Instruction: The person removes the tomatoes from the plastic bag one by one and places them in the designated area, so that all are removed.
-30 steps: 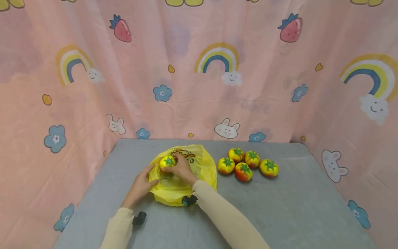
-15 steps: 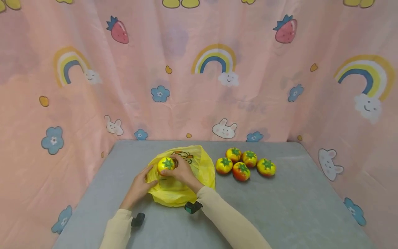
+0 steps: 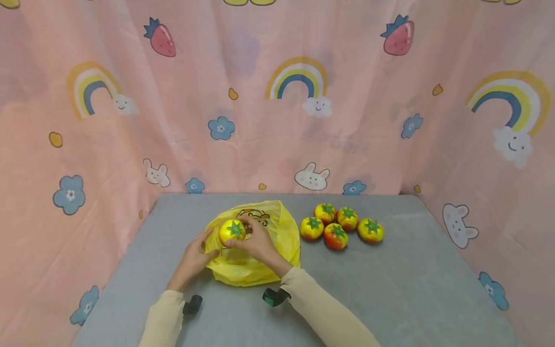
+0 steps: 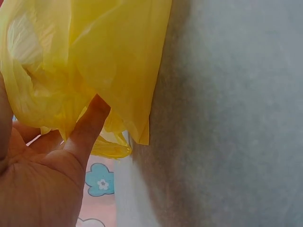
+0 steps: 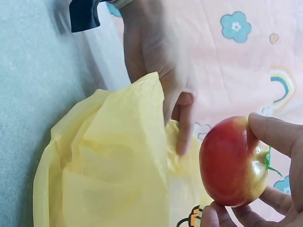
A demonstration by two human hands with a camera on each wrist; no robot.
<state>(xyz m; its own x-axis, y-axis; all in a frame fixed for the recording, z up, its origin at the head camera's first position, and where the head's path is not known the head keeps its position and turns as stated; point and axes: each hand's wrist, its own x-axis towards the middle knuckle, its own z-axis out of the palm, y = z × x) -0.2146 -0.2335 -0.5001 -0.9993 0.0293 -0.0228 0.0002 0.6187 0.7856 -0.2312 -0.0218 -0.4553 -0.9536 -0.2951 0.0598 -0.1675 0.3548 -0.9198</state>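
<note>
A yellow plastic bag (image 3: 288, 241) with a printed picture stands with its mouth up on the grey table. At its left rim is my left hand (image 3: 192, 255), thumb and fingers spread around the edge; the left wrist view shows the thumb (image 4: 92, 125) tucked into the plastic. My right hand (image 3: 257, 243) pinches a red and yellow tomato (image 5: 227, 165) with a green star-shaped top, thumb on one side and fingers on the other. In the head view this tomato overlaps the bag's mouth. Most of the bag's inside is hidden.
Several more tomatoes (image 3: 336, 237) sit grouped on the table (image 3: 412, 289) just right of the bag. A pink curtain (image 3: 251, 159) with rainbows and flowers hangs behind the table and along both sides. A small black device (image 3: 275, 296) is on each wrist.
The tomato in my right hand has come up slightly and looks a little larger. My right wrist has shifted to the right. My left hand stays at the bag's rim.
</note>
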